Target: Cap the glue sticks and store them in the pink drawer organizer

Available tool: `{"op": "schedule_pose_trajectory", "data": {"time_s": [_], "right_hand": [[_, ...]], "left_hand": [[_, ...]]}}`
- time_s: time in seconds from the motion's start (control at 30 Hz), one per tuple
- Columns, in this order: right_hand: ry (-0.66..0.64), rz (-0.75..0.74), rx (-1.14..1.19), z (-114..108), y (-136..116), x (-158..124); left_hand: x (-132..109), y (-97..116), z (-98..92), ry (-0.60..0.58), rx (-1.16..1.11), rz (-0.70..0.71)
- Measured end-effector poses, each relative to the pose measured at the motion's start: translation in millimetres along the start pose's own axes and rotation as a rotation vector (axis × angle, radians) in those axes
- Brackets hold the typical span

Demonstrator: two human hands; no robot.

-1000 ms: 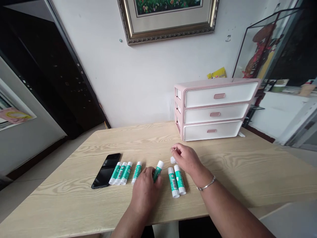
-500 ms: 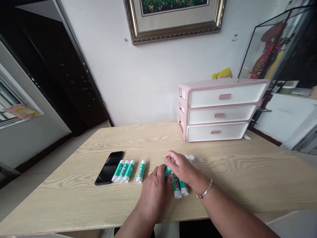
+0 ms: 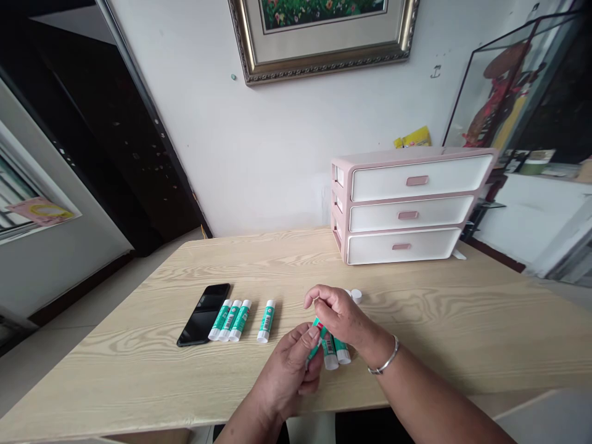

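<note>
Between the thumb and fingers of my left hand [image 3: 293, 364] is a green glue stick [image 3: 315, 346], held at a tilt. My right hand [image 3: 337, 311] hovers just above its upper end, fingers curled; whether anything is between them is hidden. Under my right hand lie two more green sticks [image 3: 330, 354] with white ends, side by side and partly covered. White caps [image 3: 356, 296] show just behind that hand. One separate glue stick [image 3: 266, 320] lies left of my hands. Further left, three glue sticks [image 3: 230, 320] lie together beside a black phone [image 3: 203, 314].
A pink and white drawer unit [image 3: 409, 213] stands at the back right of the wooden table [image 3: 152, 364], with a yellow packet [image 3: 413, 137] on top. A framed picture [image 3: 324, 68] hangs on the wall behind.
My left hand has turned and lowered slightly, showing its thumb on the stick. My right hand's fingers have lifted a little away from it. The separate glue stick appears slightly further right.
</note>
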State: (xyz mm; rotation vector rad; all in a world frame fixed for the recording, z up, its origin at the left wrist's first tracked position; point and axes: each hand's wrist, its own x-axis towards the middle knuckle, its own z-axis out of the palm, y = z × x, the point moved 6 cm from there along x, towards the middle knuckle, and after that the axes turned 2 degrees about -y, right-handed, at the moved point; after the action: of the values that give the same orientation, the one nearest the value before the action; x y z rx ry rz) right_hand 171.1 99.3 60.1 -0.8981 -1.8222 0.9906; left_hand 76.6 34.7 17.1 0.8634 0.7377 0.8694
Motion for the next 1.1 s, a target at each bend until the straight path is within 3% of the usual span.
{"op": "schedule_pose_trajectory", "data": {"time_s": [0.07, 0.13, 0.23, 0.33, 0.4, 0.47, 0.57, 0.7, 0.9, 1.1], "right_hand": [[-0.039, 0.010, 0.026, 1, 3, -1], [-0.002, 0.024, 0.038, -13, 6, 1], [0.317, 0.042, 0.021, -67, 10, 7], [0.680, 0.066, 0.008, -112, 6, 4], [0.761, 0.076, -0.035, -114, 3, 3], [0.714, 0.055, -0.087, -102, 1, 5], [0.632, 0.003, -0.141, -84, 7, 8], [0.682, 0.036, -0.138, -90, 19, 5], [0.643, 0.067, -0.281, -94, 18, 6], [0.599, 0.283, -0.482, -100, 34, 9]], "left_hand": [[-6, 0, 3.6, -0.018, -0.044, -0.013], [-15, -2, 5.5, -0.024, -0.053, -0.032], [-29, -8, -0.1, 0.008, 0.027, -0.062], [-31, 1, -17.5, 0.167, 0.460, 0.094], [-26, 15, -23.7, 0.293, 0.858, 0.266], [-19, 25, -26.4, 0.429, 1.221, 0.332], [-9, 35, -32.0, 0.633, 1.665, 0.223], [-6, 43, -38.7, 0.788, 2.010, 0.177], [-12, 50, -57.0, 0.868, 2.035, 0.182], [-20, 64, -76.5, 0.923, 1.998, 0.104]]}}
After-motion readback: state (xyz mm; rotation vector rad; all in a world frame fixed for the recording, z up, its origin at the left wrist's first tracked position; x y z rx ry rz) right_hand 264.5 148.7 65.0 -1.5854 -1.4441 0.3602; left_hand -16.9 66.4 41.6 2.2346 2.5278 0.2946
